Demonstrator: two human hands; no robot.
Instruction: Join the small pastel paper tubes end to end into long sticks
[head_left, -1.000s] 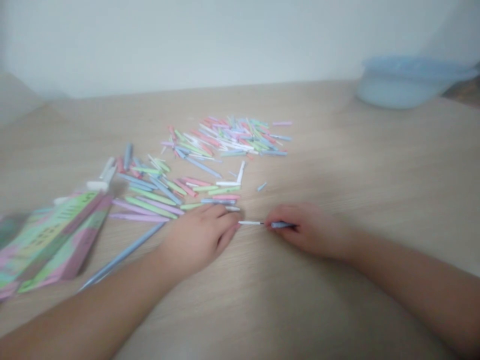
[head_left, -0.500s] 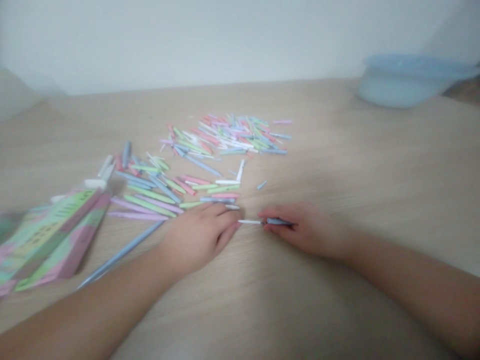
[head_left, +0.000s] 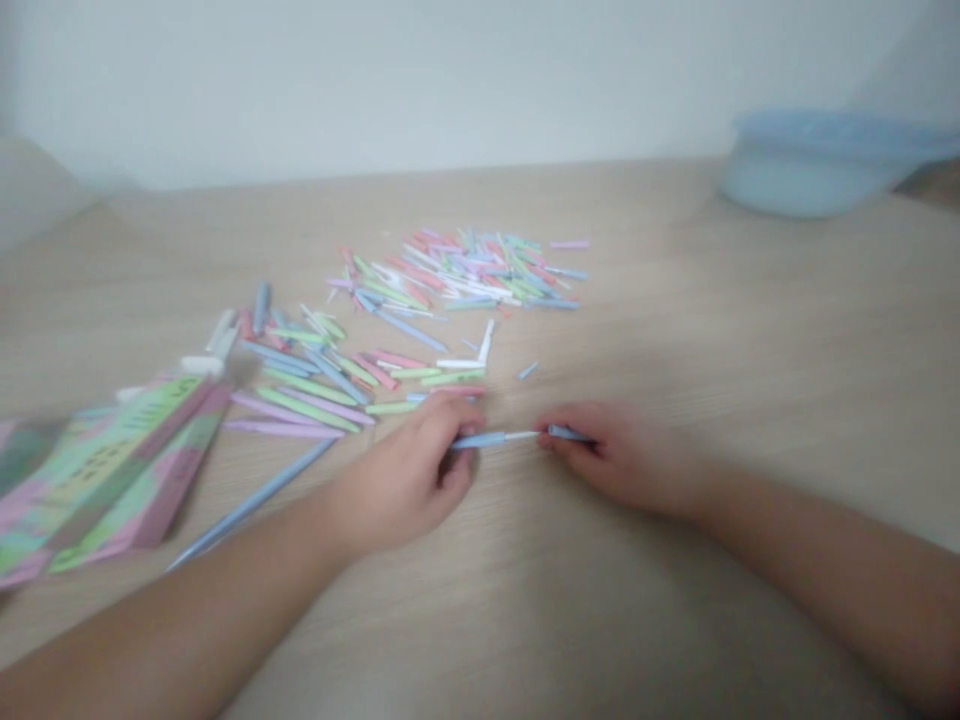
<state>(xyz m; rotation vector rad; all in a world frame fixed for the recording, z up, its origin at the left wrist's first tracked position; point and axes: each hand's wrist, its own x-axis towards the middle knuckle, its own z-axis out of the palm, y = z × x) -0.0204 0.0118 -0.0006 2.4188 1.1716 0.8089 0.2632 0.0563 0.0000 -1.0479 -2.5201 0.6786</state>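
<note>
My left hand is closed around a blue pen barrel, which lies level above the wooden table. From the barrel's right end a thin white pen refill reaches to the fingertips of my right hand. That hand is closed too, and a second blue pen piece shows between its thumb and fingers. Whether its fingertips also pinch the refill is blurred. Behind my left hand lie loose pen parts in blue, green, pink, purple and white, some partly hidden by the hand.
A larger heap of pastel pen parts lies farther back. Printed pastel boxes rest at left, beside a long blue stick. At the back right stands a light-blue basin. A pale wall closes the table's rear.
A blue barrel now shows in my left hand around the refill's left part, where only white refill showed before. My right hand has shifted slightly right. The view moved a little.
</note>
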